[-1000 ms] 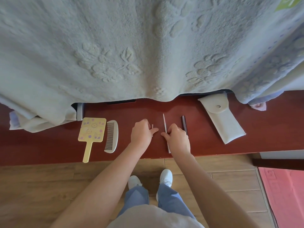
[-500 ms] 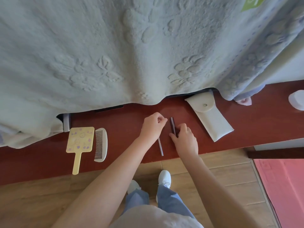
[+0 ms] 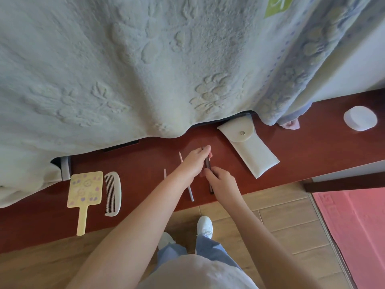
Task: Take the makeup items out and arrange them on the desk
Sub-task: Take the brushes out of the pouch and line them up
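Note:
On the red-brown desk (image 3: 312,155) lie a yellow hand mirror (image 3: 84,191), a white comb (image 3: 112,193), a short pink stick (image 3: 165,173) and a long pale pencil (image 3: 190,193), partly hidden under my left forearm. A dark slim pencil (image 3: 208,163) lies between my hands. My left hand (image 3: 196,159) pinches its far end; my right hand (image 3: 220,181) pinches its near part. The white snap pouch (image 3: 250,151) lies flat just right of my hands, flap open.
A pale embossed blanket (image 3: 145,69) hangs over the back of the desk and covers most of it. A white round lid or jar (image 3: 360,118) stands at the far right. Below the desk edge are wooden floor, my white shoes and a pink mat (image 3: 358,226).
Both hands left the pale pencil and moved right onto the dark pencil, which now lies closer to me. The view has shifted right, bringing the white round jar into sight.

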The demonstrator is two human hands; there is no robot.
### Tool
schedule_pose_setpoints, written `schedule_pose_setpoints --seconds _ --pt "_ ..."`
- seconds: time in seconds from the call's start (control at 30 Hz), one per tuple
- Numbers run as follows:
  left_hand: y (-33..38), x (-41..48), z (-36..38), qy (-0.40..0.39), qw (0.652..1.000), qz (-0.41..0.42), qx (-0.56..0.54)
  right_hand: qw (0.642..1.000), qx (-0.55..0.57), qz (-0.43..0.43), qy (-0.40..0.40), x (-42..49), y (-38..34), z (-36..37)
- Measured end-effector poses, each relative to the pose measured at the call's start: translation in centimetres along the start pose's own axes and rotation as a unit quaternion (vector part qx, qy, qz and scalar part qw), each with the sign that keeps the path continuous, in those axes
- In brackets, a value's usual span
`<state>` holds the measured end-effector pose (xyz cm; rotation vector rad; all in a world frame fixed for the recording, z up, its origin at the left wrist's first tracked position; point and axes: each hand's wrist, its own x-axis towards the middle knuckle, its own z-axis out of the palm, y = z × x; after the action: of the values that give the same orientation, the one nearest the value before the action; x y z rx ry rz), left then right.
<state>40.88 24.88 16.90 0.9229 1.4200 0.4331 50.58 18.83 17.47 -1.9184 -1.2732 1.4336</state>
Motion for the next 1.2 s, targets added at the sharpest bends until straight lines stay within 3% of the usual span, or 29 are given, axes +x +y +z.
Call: schedule_pose_setpoints --seconds 0.1,0.27,0.4,0.5,0.6,0.77,0.9,1.2 --pt "0.4 -0.2 -0.1 -0.013 0.999 0.020 -0.035 0.999 0.021 -0.001 -0.035 -0.5 -0.2 0.1" --pt "1.7 -1.2 0.4 -0.001 0.996 0.084 -0.003 0.993 0.113 -0.007 -0.021 -1.1 -0.9 -0.2" --pt "5.8 -1.2 -1.7 0.127 0.980 0.109 -0.111 0.996 0.078 -0.025 -0.034 -2.9 0.5 -0.2" --pt "8.7 -1.9 -3.9 0.122 0.973 0.192 0.036 0.995 0.097 0.016 -0.011 -3.5 2.4 -0.5" --pt "7.4 -2.5 -2.6 0.044 0.969 0.161 0.182 0.995 0.091 0.012 0.035 -2.4 2.6 -1.7" --pt "1.3 -2.1 -1.6 0.085 0.959 0.063 0.263 0.995 -0.058 -0.038 0.070 -0.2 2.5 -2.4" --pt "-1.7 -1.6 -0.2 0.127 0.948 0.028 0.290 0.987 -0.112 -0.031 0.111 1.3 2.2 -2.1" --pt "-2.2 -0.5 0.7 0.181 0.898 0.069 0.394 0.969 -0.221 -0.014 0.106 3.0 1.9 -0.7"
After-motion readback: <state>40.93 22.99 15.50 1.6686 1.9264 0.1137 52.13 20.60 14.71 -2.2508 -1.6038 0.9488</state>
